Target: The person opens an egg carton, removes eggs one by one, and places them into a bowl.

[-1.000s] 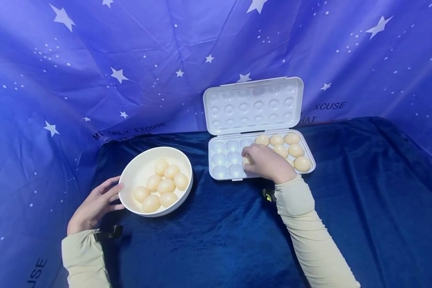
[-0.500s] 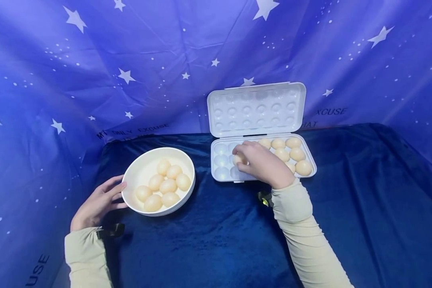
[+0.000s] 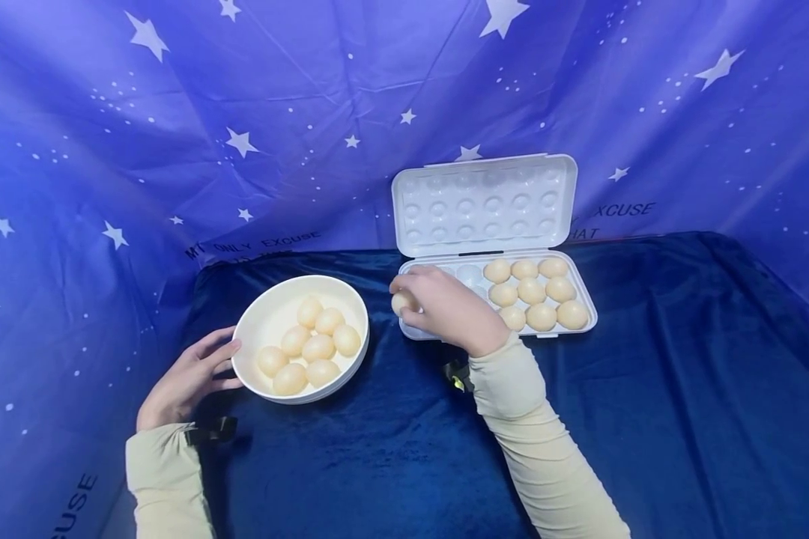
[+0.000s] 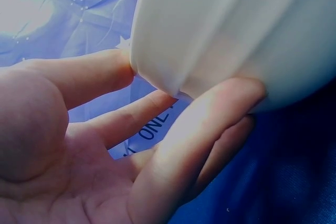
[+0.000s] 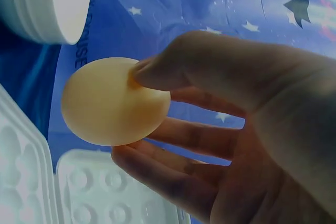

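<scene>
A pale egg (image 3: 401, 303) is pinched between the thumb and fingers of my right hand (image 3: 448, 307), over the left end of the white egg carton (image 3: 470, 275). The right wrist view shows that egg (image 5: 113, 100) lifted clear of the cups. Several eggs (image 3: 530, 290) sit in the carton's three right-hand columns; my hand hides part of its left cups. To the left, a cream bowl (image 3: 256, 318) contains several more eggs (image 3: 318, 348). My left hand (image 3: 185, 378) grips the bowl's left side, thumb at the rim and fingers against its outer wall.
The carton's dimpled lid (image 3: 485, 206) stands raised at the back, near a starry blue curtain (image 3: 310, 112). Dark blue cloth (image 3: 364, 449) covers the table, with a strip of it showing between bowl and carton.
My right hand has lifted the egg out of the carton's middle area and carried it left toward the bowl. The left hand keeps its grip on the bowl. The head view has shifted slightly.
</scene>
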{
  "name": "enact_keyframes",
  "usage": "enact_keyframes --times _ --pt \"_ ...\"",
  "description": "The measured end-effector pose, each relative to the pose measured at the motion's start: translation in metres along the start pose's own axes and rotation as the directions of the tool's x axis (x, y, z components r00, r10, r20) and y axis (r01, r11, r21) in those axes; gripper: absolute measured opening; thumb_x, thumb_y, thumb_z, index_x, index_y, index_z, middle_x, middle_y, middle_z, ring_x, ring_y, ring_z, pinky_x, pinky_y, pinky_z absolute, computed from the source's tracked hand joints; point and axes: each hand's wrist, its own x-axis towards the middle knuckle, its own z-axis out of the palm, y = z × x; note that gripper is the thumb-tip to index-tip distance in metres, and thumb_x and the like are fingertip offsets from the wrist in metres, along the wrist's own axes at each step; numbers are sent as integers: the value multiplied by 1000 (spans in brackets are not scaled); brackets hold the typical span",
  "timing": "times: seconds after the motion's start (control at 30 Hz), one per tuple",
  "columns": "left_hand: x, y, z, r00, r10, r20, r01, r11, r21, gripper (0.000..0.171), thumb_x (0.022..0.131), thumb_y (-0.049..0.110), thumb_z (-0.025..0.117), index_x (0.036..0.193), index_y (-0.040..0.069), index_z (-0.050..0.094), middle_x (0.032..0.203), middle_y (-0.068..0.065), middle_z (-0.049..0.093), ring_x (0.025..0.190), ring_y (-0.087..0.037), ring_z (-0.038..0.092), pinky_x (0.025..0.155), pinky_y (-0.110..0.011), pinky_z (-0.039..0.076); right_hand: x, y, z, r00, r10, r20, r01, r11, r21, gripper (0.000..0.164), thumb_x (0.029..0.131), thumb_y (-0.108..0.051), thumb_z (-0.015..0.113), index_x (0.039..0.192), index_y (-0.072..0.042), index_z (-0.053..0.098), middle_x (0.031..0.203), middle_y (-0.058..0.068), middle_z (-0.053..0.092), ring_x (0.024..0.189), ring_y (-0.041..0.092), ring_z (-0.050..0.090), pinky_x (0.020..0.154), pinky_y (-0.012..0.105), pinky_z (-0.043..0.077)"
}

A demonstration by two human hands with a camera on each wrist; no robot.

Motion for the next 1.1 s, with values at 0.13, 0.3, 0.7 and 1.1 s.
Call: enact_keyframes --times 0.13,0.3,0.7,1.1 --pt "1 0 0 1000 8 6 -8 1000 -11 36 105 24 51 138 14 42 105 15 68 93 -5 68 77 -32 60 5 -7 7 1000 -5 -1 5 1000 22 24 86 -7 70 109 -3 70 101 10 66 93 24 61 86 36 53" --pt "4 1 2 1000 8 1 -8 1000 -13 40 105 24 52 141 11 40 105 14 67 93 -5 68 77 -32 60 8 -12 19 999 -20 -41 23 997 75 23 87 -6 69 110 -4 70 106 9 66 97 24 59 88 36 51" --pt "2 1 0 1000 14 -10 -14 1000 -22 44 105 23 52 143 7 37 106 12 67 94 -5 68 77 -32 60 23 -28 46 993 -117 -28 120 985 123 27 91 -10 66 117 -4 66 115 9 64 108 25 57 96 37 48" --pt "2 -1 -2 1000 4 -10 -4 999 -34 37 105 24 52 139 13 42 106 13 68 94 -5 68 77 -32 60 32 -41 82 980 -155 123 154 988 18 24 88 -13 69 112 -8 69 99 6 64 90 20 58 83 34 51"
